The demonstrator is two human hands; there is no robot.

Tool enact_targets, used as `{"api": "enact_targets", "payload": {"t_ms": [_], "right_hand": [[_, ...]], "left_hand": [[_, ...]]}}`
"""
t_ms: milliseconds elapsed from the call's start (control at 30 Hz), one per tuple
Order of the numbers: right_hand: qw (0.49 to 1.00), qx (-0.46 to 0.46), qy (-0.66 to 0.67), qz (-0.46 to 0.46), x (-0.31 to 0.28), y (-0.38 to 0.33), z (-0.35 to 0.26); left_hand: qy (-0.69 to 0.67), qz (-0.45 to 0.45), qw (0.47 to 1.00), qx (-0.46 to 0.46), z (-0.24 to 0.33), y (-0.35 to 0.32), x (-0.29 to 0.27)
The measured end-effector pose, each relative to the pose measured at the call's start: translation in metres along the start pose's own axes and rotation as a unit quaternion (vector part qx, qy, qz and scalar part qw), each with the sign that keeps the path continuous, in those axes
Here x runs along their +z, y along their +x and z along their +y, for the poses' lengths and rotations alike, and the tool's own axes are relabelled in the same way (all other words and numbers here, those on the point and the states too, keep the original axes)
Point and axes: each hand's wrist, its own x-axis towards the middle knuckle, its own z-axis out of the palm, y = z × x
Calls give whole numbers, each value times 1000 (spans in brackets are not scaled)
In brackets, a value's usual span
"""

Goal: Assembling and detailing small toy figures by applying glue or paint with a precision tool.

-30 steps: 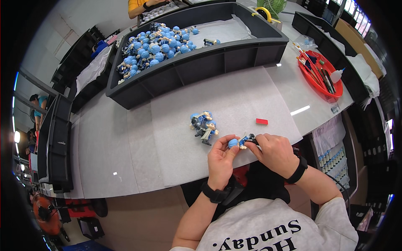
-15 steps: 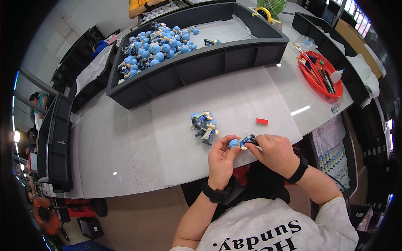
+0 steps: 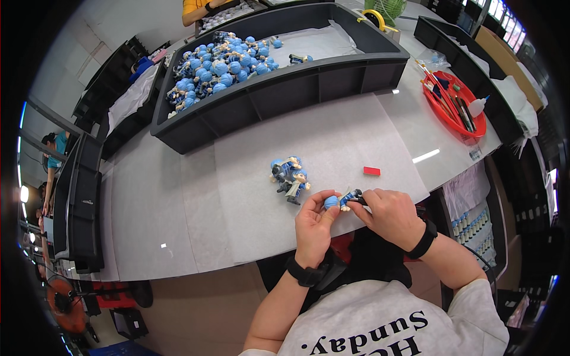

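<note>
Item: small blue-headed plastic figurine (image 3: 339, 200), near table edge; my left hand (image 3: 314, 225) pinches its head, my right hand (image 3: 389, 215) closes on its body. Similar figurines (image 3: 289, 176) lie just beyond.

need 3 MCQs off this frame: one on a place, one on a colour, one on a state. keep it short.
1. Where does the small flat red block lie?
A. in the round red tray
B. on the white mat, to the right of the little cluster of figurines
C. in the long black bin

2. What colour are the heads of the small toy figurines heaped in the long black plastic bin?
A. blue
B. green
C. yellow

3. How is the blue-headed toy figurine at the near table edge held?
A. lying untouched on the mat
B. in the left hand only
C. between both hands

Answers: 1 B, it sits on the white mat beside the cluster; 2 A, the pile shows blue; 3 C, left hand and right hand both grip it.
</note>
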Motion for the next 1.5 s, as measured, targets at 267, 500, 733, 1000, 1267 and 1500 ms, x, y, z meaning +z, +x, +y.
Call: {"api": "enact_targets", "payload": {"t_ms": [267,500,733,1000,1267,1500], "right_hand": [[1000,16,12,-3,1,-1,-1],[1000,9,4,-8,0,1,0],[1000,4,2,-22,-1,2,2],[999,24,10,-19,1,1,-1],[1000,1,-4,-21,-2,1,0],[999,27,0,-28,0,1,-3]], "left_hand": [[12,-3,1000,1,1,0,0],[6,2,1000,0,1,1,0],[1,-1,1000,-7,1,1,1],[11,-3,1000,5,-1,0,-1],[-5,-1,1000,-1,-1,0,0],[25,-5,1000,8,0,0,0]]}}
